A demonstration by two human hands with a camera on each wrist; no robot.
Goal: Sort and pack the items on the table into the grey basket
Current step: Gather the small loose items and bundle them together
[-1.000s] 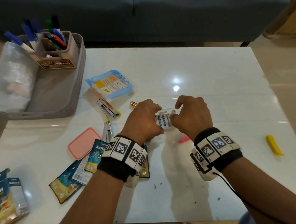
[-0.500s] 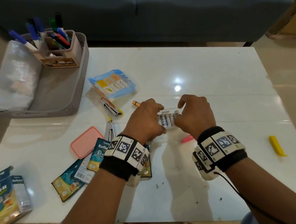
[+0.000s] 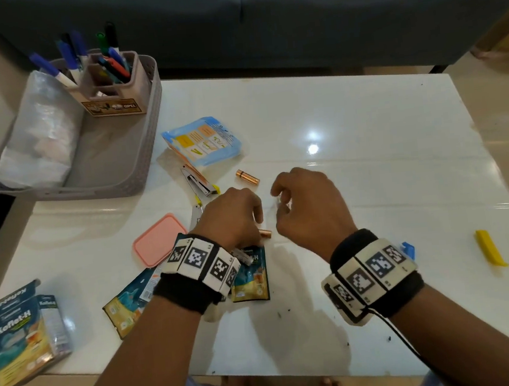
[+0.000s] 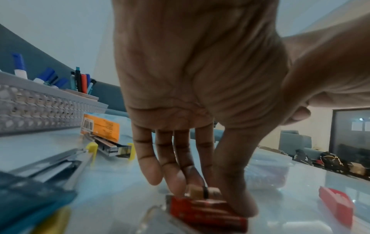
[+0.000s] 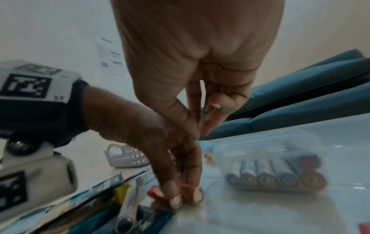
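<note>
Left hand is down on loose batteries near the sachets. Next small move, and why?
Probably lift the two batteries that the left hand pinches and move them to the clear box. Fingers and thumb are on them, and the box beside it holds a row of batteries. A loose battery also waits farther back.

Red batteries (image 4: 200, 207) — blurred, partly hidden

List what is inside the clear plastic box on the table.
The clear plastic box holds a row of cylindrical batteries, pale ones and copper-coloured ones. Whatever lies behind them is covered.
</note>
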